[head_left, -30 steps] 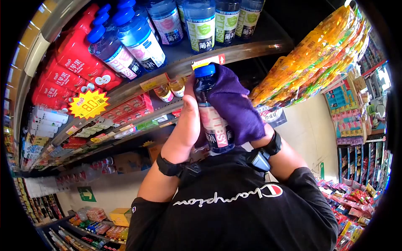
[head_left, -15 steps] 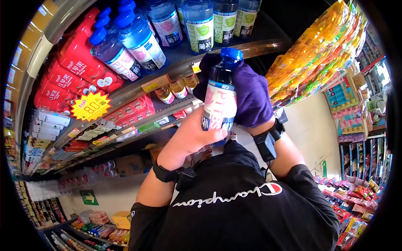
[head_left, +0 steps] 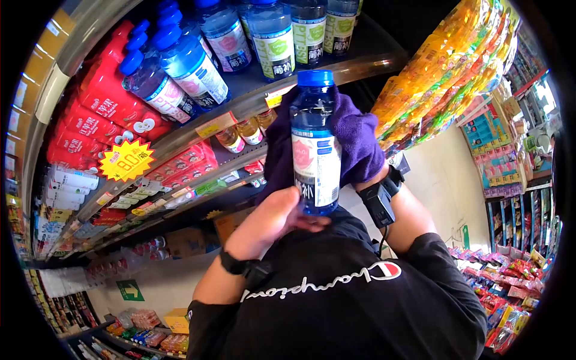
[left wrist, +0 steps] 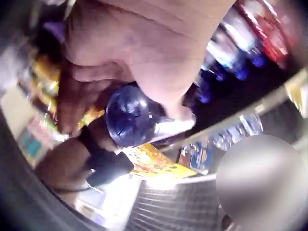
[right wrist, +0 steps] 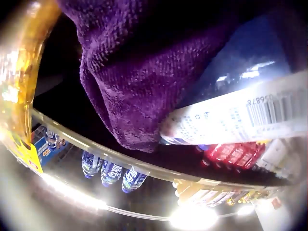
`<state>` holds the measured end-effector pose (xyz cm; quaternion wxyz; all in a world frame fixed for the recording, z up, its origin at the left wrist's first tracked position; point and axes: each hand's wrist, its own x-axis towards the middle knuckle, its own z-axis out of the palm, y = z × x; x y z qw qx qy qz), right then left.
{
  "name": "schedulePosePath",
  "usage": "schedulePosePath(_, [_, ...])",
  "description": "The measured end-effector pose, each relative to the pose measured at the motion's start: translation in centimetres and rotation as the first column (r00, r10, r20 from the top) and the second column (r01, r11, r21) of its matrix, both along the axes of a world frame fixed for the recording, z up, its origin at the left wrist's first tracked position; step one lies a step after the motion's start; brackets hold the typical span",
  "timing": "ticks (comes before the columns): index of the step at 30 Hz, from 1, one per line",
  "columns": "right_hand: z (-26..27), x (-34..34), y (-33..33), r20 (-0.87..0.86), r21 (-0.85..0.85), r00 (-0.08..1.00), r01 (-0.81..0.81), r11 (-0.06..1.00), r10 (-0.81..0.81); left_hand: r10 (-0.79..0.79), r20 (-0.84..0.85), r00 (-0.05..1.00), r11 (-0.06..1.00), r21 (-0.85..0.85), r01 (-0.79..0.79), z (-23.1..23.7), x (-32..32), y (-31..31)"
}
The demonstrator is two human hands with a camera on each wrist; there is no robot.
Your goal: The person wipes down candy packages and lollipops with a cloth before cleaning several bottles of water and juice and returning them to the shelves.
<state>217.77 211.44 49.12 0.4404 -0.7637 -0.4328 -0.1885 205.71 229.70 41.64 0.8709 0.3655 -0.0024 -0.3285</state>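
A blue-capped bottle [head_left: 316, 150] with a pink and white label stands nearly upright in front of the black shirt. My left hand [head_left: 273, 216] holds it low down, thumb beside the base; the left wrist view shows the round bottle bottom [left wrist: 129, 115] between thumb and fingers of that hand [left wrist: 139, 48]. Purple cloth [head_left: 357, 138] wraps the back and right side of the bottle. My right hand [head_left: 377, 174] grips through this cloth, its fingers hidden. In the right wrist view, the cloth [right wrist: 139, 86] lies against the bottle's label [right wrist: 236, 113].
Similar blue-capped bottles [head_left: 273, 48] line the shelf [head_left: 354, 71] above. Red packs [head_left: 102, 111] and a yellow price star [head_left: 127, 159] are at left. Orange bags [head_left: 441, 72] hang at right. Small amber bottles [head_left: 249, 132] stand on the lower shelf.
The bottle has turned, its label now showing a flower and small text, and stands more upright. My left hand has slid down towards the base. The cloth has shifted around the bottle's back.
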Motion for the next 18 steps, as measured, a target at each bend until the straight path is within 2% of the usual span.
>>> schedulePosePath(1, [-0.8, 0.5, -0.1, 0.103, -0.046, 0.994, 0.026, 0.999, -0.021, -0.097, 0.09, 0.991, 0.927, 0.371, 0.057, 1.7, -0.1, 2.1])
schedulePosePath(2, [-1.6, 1.0, -0.3, 0.203, -0.089, 0.978, 0.06, 0.994, -0.041, -0.222, 0.131, 0.966, 0.718, 0.692, 0.071, 3.3, -0.1, 3.7])
schedulePosePath(3, [-1.0, 0.9, -0.2, 0.208, -0.16, 0.978, 0.054, 0.986, -0.02, 0.066, 0.345, 0.936, 0.69, 0.662, -0.293, 3.7, -0.2, 4.6])
schedulePosePath(4, [-0.5, 0.6, 0.2, 0.209, -0.231, 0.978, 0.045, 0.972, 0.004, 0.33, 0.535, 0.778, 0.557, 0.555, -0.618, 4.0, -0.4, 4.9])
schedulePosePath(5, [-1.1, 0.0, 1.9, -0.202, 0.031, 0.967, -0.15, 0.988, 0.153, 0.332, 0.533, 0.778, 0.555, 0.557, -0.618, 4.8, 0.6, 3.9])
schedulePosePath(6, [-1.1, 0.5, 3.3, 0.263, -0.235, 0.959, -0.04, 0.971, 0.103, 0.377, 0.71, 0.594, 0.471, 0.406, -0.783, 6.1, 3.0, 1.9])
schedulePosePath(7, [-1.0, -0.1, 4.2, -0.104, 0.044, 0.946, -0.306, 0.951, 0.309, 0.397, 0.841, 0.368, 0.376, 0.216, -0.901, 7.1, 4.9, 1.0])
schedulePosePath(8, [-0.9, -0.8, 4.9, -0.377, 0.384, 0.74, -0.423, 0.821, 0.558, 0.283, 0.792, 0.54, 0.488, 0.366, -0.792, 7.6, 5.9, 1.3])
schedulePosePath(9, [-1.8, -1.2, 5.7, -0.366, 0.335, 0.81, -0.346, 0.877, 0.459, 0.381, 0.713, 0.589, 0.537, 0.348, -0.768, 7.5, 6.0, 1.1])
schedulePosePath(10, [-1.2, -0.8, 4.9, -0.458, 0.193, 0.783, -0.375, 0.907, 0.422, 0.464, 0.621, 0.632, 0.587, 0.319, -0.744, 7.2, 6.3, 0.8])
schedulePosePath(11, [-2.2, -0.4, 4.7, -0.22, 0.066, 0.902, -0.365, 0.928, 0.371, 0.48, 0.638, 0.602, 0.596, 0.266, -0.757, 6.4, 6.4, 0.6])
schedulePosePath(12, [-3.5, 0.2, 4.7, 0.043, -0.052, 0.946, -0.319, 0.946, 0.321, 0.498, 0.653, 0.571, 0.603, 0.212, -0.769, 5.6, 6.3, 0.6])
schedulePosePath(13, [-3.9, 0.1, 4.4, 0.076, -0.183, 0.945, -0.299, 0.937, 0.317, 0.488, 0.672, 0.557, 0.585, 0.223, -0.78, 5.1, 6.1, 0.7])
schedulePosePath(14, [-4.2, -0.4, 4.3, 0.076, -0.18, 0.949, -0.29, 0.94, 0.307, 0.481, 0.672, 0.563, 0.592, 0.225, -0.774, 4.4, 6.0, 0.5])
schedulePosePath(16, [-4.4, -1.5, 4.1, 0.068, -0.293, 0.989, -0.104, 0.951, 0.13, 0.603, 0.644, 0.47, 0.519, 0.13, -0.845, 3.3, 5.9, -0.3])
schedulePosePath(17, [-4.2, -2.1, 4.1, -0.077, -0.161, 0.991, -0.124, 0.979, 0.113, 0.622, 0.625, 0.471, 0.509, 0.135, -0.85, 3.7, 5.7, -0.6])
schedulePosePath(18, [-4.1, -2.0, 4.3, -0.077, -0.162, 0.991, -0.119, 0.98, 0.108, 0.62, 0.625, 0.474, 0.513, 0.134, -0.848, 3.6, 5.8, -0.5])
